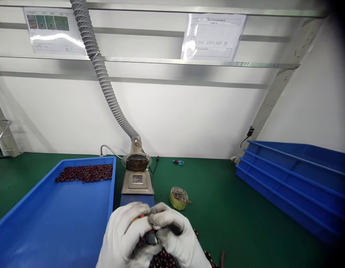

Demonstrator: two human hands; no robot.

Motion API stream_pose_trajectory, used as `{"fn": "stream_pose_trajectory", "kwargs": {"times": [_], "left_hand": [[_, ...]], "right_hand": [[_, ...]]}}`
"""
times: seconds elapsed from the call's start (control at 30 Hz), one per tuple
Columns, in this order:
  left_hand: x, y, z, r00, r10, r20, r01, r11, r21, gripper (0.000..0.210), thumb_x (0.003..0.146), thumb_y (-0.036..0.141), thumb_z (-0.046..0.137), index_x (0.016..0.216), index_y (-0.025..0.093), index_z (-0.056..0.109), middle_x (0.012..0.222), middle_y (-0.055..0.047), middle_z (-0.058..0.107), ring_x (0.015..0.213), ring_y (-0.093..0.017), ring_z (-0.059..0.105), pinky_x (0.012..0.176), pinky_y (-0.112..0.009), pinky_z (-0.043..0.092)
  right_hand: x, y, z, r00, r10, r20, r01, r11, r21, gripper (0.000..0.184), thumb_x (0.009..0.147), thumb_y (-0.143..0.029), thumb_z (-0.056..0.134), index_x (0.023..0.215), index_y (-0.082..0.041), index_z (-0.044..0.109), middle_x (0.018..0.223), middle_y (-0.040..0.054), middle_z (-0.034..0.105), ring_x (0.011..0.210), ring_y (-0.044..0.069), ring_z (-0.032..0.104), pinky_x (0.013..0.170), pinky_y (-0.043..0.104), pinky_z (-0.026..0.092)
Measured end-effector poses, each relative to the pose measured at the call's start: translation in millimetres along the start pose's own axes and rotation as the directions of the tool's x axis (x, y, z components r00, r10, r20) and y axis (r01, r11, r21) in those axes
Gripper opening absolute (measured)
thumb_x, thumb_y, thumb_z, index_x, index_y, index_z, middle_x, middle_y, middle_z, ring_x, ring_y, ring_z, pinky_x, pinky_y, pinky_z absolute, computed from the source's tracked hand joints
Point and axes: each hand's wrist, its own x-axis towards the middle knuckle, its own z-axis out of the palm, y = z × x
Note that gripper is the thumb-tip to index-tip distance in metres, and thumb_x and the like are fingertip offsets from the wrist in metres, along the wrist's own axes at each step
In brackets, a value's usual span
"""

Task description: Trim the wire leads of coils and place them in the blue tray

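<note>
White gloves on both hands; left hand (122, 232) and right hand (182, 242) meet just in front of the machine (137, 189), fingers curled inward; glossy dark piece (152, 238) between them, also in front of the machine; cannot tell which hand grips it, nor how tightly either is closed; heap (163, 259) of dark, pink-flecked bits farther in front, under the hands; blue tray (50, 223) left of the machine, dark batch (86, 173) at its far end; tin (178, 203) just right of the machine; blue crates (289, 186) well to the machine's right
</note>
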Motion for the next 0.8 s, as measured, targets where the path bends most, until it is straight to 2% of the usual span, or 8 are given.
{"fn": "stream_pose_trajectory", "kwargs": {"times": [0.2, 0.37, 0.47, 0.57, 0.63, 0.67, 0.7, 0.8], "left_hand": [[3, 1, 0.4, 0.997, 0.074, -0.039, -0.074, 0.997, 0.001, 0.018, 0.090, 0.032, 0.051, 0.094, 0.016, 0.057, 0.092, -0.005, 0.066, 0.094, -0.016, 0.059, 0.087, -0.027, 0.045], [-5, -6, -2.4, 0.993, 0.104, -0.047, -0.099, 0.990, 0.097, 0.019, 0.091, 0.029, 0.049, 0.100, 0.014, 0.057, 0.097, -0.008, 0.066, 0.101, -0.019, 0.056, 0.086, -0.031, 0.045], [-8, -7, -3.2, 0.992, 0.126, 0.000, -0.125, 0.983, 0.131, 0.019, 0.091, 0.029, 0.050, 0.101, 0.015, 0.057, 0.099, -0.007, 0.065, 0.104, -0.020, 0.054, 0.087, -0.032, 0.044], [-8, -5, -1.7, 0.991, 0.132, -0.012, -0.129, 0.981, 0.142, 0.016, 0.089, 0.026, 0.053, 0.100, 0.014, 0.057, 0.098, -0.007, 0.066, 0.104, -0.021, 0.054, 0.087, -0.033, 0.042], [-7, -4, -0.2, 0.993, 0.112, -0.047, -0.105, 0.986, 0.129, 0.015, 0.090, 0.025, 0.052, 0.097, 0.014, 0.058, 0.096, -0.007, 0.066, 0.101, -0.021, 0.055, 0.086, -0.033, 0.042], [-7, -3, 0.4, 0.993, 0.101, -0.063, -0.093, 0.988, 0.119, 0.014, 0.089, 0.024, 0.052, 0.096, 0.013, 0.058, 0.095, -0.007, 0.066, 0.099, -0.020, 0.055, 0.085, -0.033, 0.043], [-6, -3, 0.8, 0.992, 0.095, -0.077, -0.086, 0.990, 0.109, 0.013, 0.088, 0.023, 0.053, 0.095, 0.013, 0.058, 0.094, -0.008, 0.066, 0.098, -0.020, 0.056, 0.084, -0.033, 0.043], [-6, -5, 1.5, 0.990, 0.074, -0.119, -0.061, 0.992, 0.109, 0.013, 0.084, 0.018, 0.058, 0.095, 0.011, 0.058, 0.094, -0.009, 0.066, 0.096, -0.020, 0.056, 0.084, -0.033, 0.045]], "right_hand": [[2, -6, 4, 0.963, 0.112, -0.246, -0.034, 0.954, 0.299, 0.020, 0.067, -0.042, 0.072, 0.066, -0.022, 0.068, 0.070, 0.0000, 0.060, 0.071, 0.014, 0.056, 0.071, 0.026, 0.045], [-3, -15, 3, 0.982, 0.133, -0.136, -0.138, 0.990, -0.025, 0.019, 0.062, -0.033, 0.077, 0.075, -0.021, 0.071, 0.079, 0.0045, 0.065, 0.076, 0.019, 0.060, 0.072, 0.030, 0.047], [-6, -11, 10, 0.981, -0.006, -0.196, -0.032, 0.981, -0.191, 0.006, 0.065, -0.025, 0.074, 0.070, -0.023, 0.071, 0.071, 0.0015, 0.064, 0.067, 0.016, 0.060, 0.064, 0.026, 0.047], [-12, -9, 14, 0.911, -0.206, -0.356, 0.071, 0.931, -0.358, 0.006, 0.068, -0.019, 0.071, 0.068, -0.025, 0.072, 0.069, 0.0008, 0.064, 0.063, 0.015, 0.060, 0.061, 0.024, 0.049], [-16, -13, 12, 0.805, -0.314, -0.503, 0.070, 0.893, -0.444, 0.006, 0.069, -0.019, 0.071, 0.069, -0.025, 0.071, 0.072, 0.0014, 0.066, 0.067, 0.015, 0.061, 0.064, 0.023, 0.050], [-17, -15, 10, 0.761, -0.338, -0.554, 0.055, 0.884, -0.464, 0.004, 0.069, -0.020, 0.071, 0.069, -0.024, 0.071, 0.074, 0.0019, 0.066, 0.070, 0.015, 0.062, 0.065, 0.022, 0.050], [-18, -17, 8, 0.752, -0.321, -0.575, 0.029, 0.889, -0.458, 0.003, 0.068, -0.022, 0.072, 0.070, -0.024, 0.071, 0.076, 0.0027, 0.067, 0.073, 0.016, 0.063, 0.067, 0.022, 0.051], [-15, -15, 6, 0.870, -0.063, -0.489, -0.088, 0.956, -0.280, 0.016, 0.064, -0.030, 0.076, 0.078, -0.022, 0.072, 0.082, 0.0061, 0.071, 0.076, 0.020, 0.066, 0.071, 0.026, 0.053]]}}
